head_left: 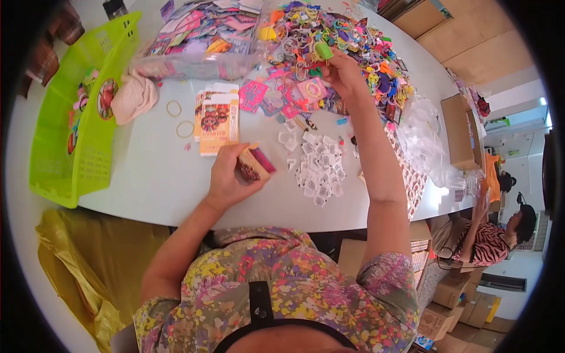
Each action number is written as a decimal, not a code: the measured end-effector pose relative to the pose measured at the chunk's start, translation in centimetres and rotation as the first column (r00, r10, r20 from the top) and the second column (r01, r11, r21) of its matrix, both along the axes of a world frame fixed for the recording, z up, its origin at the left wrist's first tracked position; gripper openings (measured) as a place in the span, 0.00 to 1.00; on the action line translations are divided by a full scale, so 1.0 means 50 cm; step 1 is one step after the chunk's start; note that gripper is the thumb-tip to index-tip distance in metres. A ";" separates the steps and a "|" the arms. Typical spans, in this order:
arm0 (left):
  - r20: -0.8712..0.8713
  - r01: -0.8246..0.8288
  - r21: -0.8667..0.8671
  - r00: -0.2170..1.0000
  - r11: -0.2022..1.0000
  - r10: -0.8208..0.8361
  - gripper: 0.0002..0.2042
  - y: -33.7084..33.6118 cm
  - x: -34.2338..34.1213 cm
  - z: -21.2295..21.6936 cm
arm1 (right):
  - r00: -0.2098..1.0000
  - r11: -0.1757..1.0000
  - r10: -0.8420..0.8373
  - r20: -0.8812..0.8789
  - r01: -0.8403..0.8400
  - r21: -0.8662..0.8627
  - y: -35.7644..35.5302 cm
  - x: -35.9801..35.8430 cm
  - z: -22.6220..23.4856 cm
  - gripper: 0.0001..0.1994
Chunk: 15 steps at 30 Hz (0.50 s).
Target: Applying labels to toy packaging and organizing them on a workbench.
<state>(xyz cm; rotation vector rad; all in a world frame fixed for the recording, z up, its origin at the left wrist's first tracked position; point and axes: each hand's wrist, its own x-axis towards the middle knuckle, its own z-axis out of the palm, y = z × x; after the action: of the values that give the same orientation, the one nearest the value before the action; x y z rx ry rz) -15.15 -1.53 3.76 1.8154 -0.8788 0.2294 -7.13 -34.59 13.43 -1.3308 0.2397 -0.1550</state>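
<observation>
In my left hand (225, 181) is a small printed cardboard box (252, 167), tilted, with its pink-lined end toward the right; the fingers wrap round it. My right hand (346, 73) reaches over the far pile of colourful small plastic trinkets (376, 70), pinching a bright green piece (323, 50) whose exact kind I cannot make out. Pink printed cards (273, 94) lie just left of that hand. Flattened yellow-and-white cartons (218, 120) are stacked beyond my left hand. Between my arms sits a heap of small white packets (319, 167).
A green plastic basket (56, 144) stands at the left, with a pink cloth (134, 99) beside it. Two rubber bands (185, 129) lie nearby. Clear plastic film (421, 132) and a cardboard box (461, 132) are at the right. Another person (491, 241) works farther right.
</observation>
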 end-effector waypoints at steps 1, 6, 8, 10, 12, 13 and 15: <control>0.012 -0.006 -0.011 1.000 1.000 0.006 0.35 0.001 0.003 0.000 | 0.999 0.998 0.041 0.015 -0.042 0.043 0.018 -0.008 0.015 0.09; 0.008 -0.060 -0.037 0.998 0.998 0.060 0.35 -0.005 0.009 -0.007 | 0.949 0.945 0.301 0.094 -0.310 0.101 0.147 -0.105 0.099 0.11; -0.036 -0.085 -0.037 0.996 0.996 0.084 0.34 -0.009 0.008 -0.001 | 0.924 0.915 0.377 0.056 -0.382 0.134 0.198 -0.154 0.101 0.12; -0.067 -0.101 -0.054 0.993 0.993 0.097 0.33 -0.005 0.007 0.001 | 0.875 0.880 0.475 -0.092 -0.473 0.043 0.251 -0.192 0.094 0.12; -0.051 -0.106 -0.051 0.993 0.993 0.104 0.33 -0.002 0.005 0.000 | 0.856 0.864 0.501 -0.130 -0.502 0.021 0.268 -0.197 0.063 0.11; -0.053 -0.105 -0.048 0.993 0.993 0.102 0.33 -0.003 0.002 0.002 | 0.898 0.867 0.409 -0.164 -0.439 -0.237 0.270 -0.199 0.047 0.10; 0.021 -0.109 0.024 0.994 0.994 0.109 0.33 -0.006 -0.001 0.005 | 0.932 0.793 0.293 -0.215 -0.362 -0.490 0.266 -0.212 0.039 0.08</control>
<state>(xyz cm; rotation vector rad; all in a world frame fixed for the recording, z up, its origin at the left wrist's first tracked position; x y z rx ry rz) -15.19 -1.85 4.01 1.8894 -0.8000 0.3067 -17.73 -21.30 15.38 -1.9126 0.0668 0.1792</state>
